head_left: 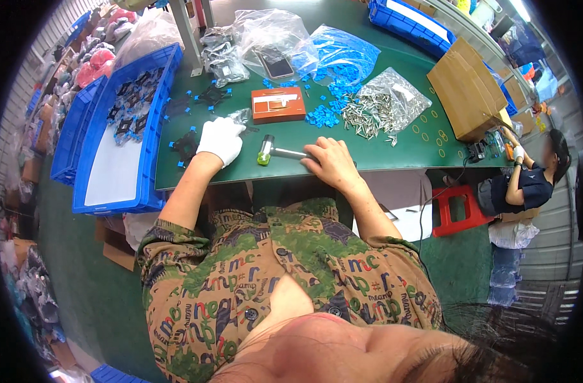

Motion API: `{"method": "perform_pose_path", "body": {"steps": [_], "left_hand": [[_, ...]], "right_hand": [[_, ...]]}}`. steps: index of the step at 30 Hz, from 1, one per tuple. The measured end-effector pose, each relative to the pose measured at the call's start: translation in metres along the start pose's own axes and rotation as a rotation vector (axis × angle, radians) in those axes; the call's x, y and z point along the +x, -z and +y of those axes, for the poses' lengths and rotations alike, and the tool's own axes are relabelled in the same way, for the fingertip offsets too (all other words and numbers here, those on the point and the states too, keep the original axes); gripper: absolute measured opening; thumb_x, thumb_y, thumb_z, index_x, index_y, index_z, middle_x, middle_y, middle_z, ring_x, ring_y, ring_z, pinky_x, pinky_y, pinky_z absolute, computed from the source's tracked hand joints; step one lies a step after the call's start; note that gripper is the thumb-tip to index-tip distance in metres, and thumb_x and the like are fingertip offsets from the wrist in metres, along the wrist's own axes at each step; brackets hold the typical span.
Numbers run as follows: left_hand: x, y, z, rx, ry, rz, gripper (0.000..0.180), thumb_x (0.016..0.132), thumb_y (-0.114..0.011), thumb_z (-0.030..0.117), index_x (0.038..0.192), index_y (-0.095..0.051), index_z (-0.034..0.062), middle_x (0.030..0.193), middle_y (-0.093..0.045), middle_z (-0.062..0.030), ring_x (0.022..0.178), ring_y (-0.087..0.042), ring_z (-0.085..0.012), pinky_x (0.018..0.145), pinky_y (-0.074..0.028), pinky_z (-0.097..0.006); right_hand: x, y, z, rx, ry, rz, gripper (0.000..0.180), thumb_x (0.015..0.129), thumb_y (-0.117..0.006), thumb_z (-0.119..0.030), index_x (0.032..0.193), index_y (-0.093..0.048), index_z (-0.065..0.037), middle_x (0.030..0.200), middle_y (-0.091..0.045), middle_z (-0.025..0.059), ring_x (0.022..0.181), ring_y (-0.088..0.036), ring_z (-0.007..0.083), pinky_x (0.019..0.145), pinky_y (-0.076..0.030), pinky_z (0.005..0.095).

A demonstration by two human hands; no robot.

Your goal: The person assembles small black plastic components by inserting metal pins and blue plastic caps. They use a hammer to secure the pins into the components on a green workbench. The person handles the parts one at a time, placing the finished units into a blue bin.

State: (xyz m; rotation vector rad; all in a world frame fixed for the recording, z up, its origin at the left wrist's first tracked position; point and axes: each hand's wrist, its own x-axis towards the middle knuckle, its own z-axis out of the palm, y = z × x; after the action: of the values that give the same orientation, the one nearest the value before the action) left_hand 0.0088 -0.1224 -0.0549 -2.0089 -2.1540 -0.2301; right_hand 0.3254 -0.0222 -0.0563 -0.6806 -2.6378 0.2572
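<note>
My left hand, in a white glove, is at the table's near edge with its fingers drawn together. Whatever they hold is hidden. A small clear plastic bag lies against its fingertips, and a black part with blue corner pieces sits just left of it. Bare, my right hand rests on the table, its fingers closed on the handle end of a small hammer. The hammer's yellow-green-tipped head points toward my left hand. Beyond the hammer lies a red-orange box.
Left is a blue crate with black parts. Further back are loose blue pieces, metal pins, plastic bags and a phone. A cardboard box stands right; beyond it, a person works near a red stool.
</note>
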Motion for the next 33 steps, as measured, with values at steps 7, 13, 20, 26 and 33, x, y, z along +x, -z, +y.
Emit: {"method": "perform_pose_path", "body": {"steps": [7,13,20,26,33], "left_hand": [[-0.041,0.016,0.03,-0.152,-0.014,0.018,0.024,0.088,-0.062,0.022,0.107,-0.076,0.0146,0.091,-0.066,-0.0128,0.091,-0.064,-0.0333,0.079,-0.049,-0.048],[-0.089,0.049,0.063,-0.236,-0.054,0.076,0.025,0.079,-0.076,0.027,0.1,-0.075,0.0143,0.082,-0.06,-0.0087,0.083,-0.062,-0.0299,0.073,-0.047,-0.045],[-0.101,0.027,0.061,-0.18,-0.029,0.156,0.025,0.072,-0.078,0.018,0.097,-0.074,0.0152,0.077,-0.056,-0.0075,0.078,-0.062,-0.0287,0.069,-0.047,-0.044],[-0.114,0.051,0.085,-0.316,0.04,0.382,0.021,0.076,-0.079,0.013,0.096,-0.072,0.0101,0.084,-0.063,-0.0087,0.08,-0.062,-0.0278,0.072,-0.047,-0.043],[-0.167,-0.073,0.087,-2.644,0.759,-0.187,0.044,0.103,-0.054,0.058,0.103,-0.063,0.0149,0.09,-0.065,-0.0008,0.079,-0.065,-0.0177,0.066,-0.054,-0.034]], "right_hand": [[-0.002,0.0,0.012,-0.027,-0.081,0.046,0.027,0.088,-0.076,-0.031,0.109,-0.073,-0.013,0.097,-0.06,0.0082,0.098,-0.06,0.0303,0.082,-0.044,0.0445],[0.013,0.014,0.002,-0.029,0.0,0.139,0.035,0.088,-0.077,-0.03,0.116,-0.071,-0.011,0.105,-0.063,0.0078,0.103,-0.059,0.0291,0.085,-0.045,0.0439],[0.098,-0.012,-0.036,0.04,0.292,0.082,0.039,0.09,-0.074,-0.034,0.121,-0.068,-0.01,0.115,-0.065,0.0096,0.115,-0.06,0.0303,0.093,-0.046,0.0442],[0.179,-0.05,-0.042,-0.058,0.352,0.112,0.05,0.092,-0.069,-0.049,0.125,-0.067,-0.01,0.124,-0.068,0.0123,0.123,-0.06,0.0327,0.101,-0.045,0.0496],[0.182,-0.067,-0.059,-0.183,0.406,-0.286,0.046,0.092,-0.068,-0.052,0.114,-0.074,-0.013,0.115,-0.069,0.0117,0.117,-0.062,0.031,0.096,-0.046,0.0534]]}}
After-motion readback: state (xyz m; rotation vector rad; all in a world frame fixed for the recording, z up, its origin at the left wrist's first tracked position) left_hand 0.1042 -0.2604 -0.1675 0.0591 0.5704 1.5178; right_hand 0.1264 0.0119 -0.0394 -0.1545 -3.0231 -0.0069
